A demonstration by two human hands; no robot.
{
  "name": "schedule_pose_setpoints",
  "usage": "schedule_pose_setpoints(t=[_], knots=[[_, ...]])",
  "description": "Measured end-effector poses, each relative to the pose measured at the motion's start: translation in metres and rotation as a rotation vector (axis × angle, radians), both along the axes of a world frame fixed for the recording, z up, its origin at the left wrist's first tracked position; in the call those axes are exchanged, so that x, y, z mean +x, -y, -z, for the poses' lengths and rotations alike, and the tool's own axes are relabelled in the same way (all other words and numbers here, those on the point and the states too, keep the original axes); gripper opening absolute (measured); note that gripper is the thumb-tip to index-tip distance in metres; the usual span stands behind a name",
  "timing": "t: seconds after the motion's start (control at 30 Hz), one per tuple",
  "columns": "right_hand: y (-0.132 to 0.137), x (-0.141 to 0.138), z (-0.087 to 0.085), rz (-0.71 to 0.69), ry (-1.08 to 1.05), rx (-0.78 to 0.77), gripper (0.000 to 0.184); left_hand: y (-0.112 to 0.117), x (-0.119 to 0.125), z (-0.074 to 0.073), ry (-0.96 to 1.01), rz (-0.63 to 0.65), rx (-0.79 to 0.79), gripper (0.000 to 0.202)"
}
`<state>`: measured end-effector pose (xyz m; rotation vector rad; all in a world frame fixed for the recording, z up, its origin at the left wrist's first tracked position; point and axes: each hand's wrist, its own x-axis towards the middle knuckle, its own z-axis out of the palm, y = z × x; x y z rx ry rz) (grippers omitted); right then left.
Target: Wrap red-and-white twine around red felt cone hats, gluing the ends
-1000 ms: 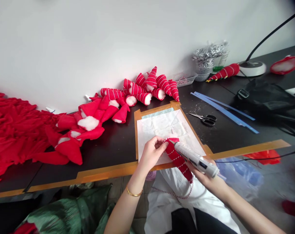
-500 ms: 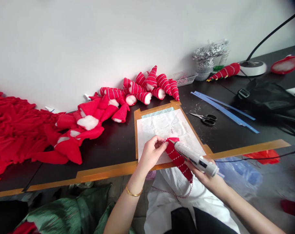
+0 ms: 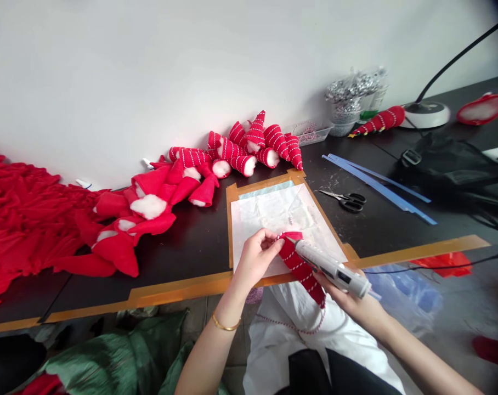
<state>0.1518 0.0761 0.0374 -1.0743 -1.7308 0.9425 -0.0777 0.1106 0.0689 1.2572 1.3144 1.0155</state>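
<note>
A red felt cone (image 3: 301, 272) wound with red-and-white cord lies between my hands, over the near edge of the white paper sheet (image 3: 257, 219). The fingers of my left hand (image 3: 257, 252) are closed on its upper left end, pinching the cord there. My right hand (image 3: 347, 299) is wrapped round a white glue gun (image 3: 329, 266). The gun's nozzle touches or nearly touches the felt by my left fingertips. From the cone's lower end the loose twisted cord (image 3: 292, 327) sags across my lap. The right fingers are partly hidden under the gun.
Cord-wrapped stuffed cones (image 3: 249, 145) are piled against the wall, with plain red ones (image 3: 150, 206) and a heap of red felt (image 3: 27, 219) to the left. Scissors (image 3: 350, 201), blue strips (image 3: 380, 184) and a black bag (image 3: 450, 164) lie to the right. The gun's cable runs right.
Hardly anything differs. The glue gun has shifted very slightly at my left fingertips; both hands keep their hold.
</note>
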Motion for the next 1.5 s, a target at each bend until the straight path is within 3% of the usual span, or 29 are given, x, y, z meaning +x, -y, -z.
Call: schedule_pose_setpoints(t=[0.13, 0.27, 0.47, 0.6, 0.73, 0.8, 0.97, 1.1, 1.23, 1.5], knots=[[-0.001, 0.006, 0.000, 0.051, 0.001, -0.003, 0.014, -0.001, 0.000, 0.002, 0.013, -0.005, -0.001, 0.022], [-0.022, 0.000, -0.009, 0.177, -0.118, -0.057, 0.010, -0.001, 0.001, 0.002, 0.032, -0.011, -0.002, 0.020], [-0.065, -0.029, -0.009, 0.092, -0.228, -0.115, 0.012, 0.003, 0.005, 0.000, 0.001, -0.016, 0.045, 0.020], [-0.067, -0.039, 0.002, 0.085, -0.259, -0.120, 0.019, 0.005, 0.006, 0.001, 0.010, -0.023, 0.068, 0.022], [-0.064, -0.039, 0.003, 0.056, -0.250, -0.148, 0.017, 0.005, 0.008, 0.002, 0.001, -0.025, 0.087, 0.020], [-0.063, -0.039, 0.001, 0.065, -0.238, -0.165, 0.017, 0.007, 0.010, 0.003, -0.102, -0.049, 0.171, 0.016], [-0.063, -0.042, -0.003, 0.101, -0.275, -0.224, 0.019, 0.013, 0.019, 0.015, -0.426, -0.271, 0.527, 0.010], [-0.062, -0.043, -0.005, 0.102, -0.296, -0.234, 0.020, 0.019, 0.022, 0.024, -0.444, -0.298, 0.573, 0.012], [-0.061, -0.043, -0.007, 0.117, -0.256, -0.224, 0.019, 0.026, 0.024, 0.025, -0.621, -0.308, 0.756, 0.008], [-0.059, -0.045, -0.005, 0.103, -0.268, -0.234, 0.021, 0.032, 0.034, 0.017, -0.466, -0.295, 0.546, 0.015]])
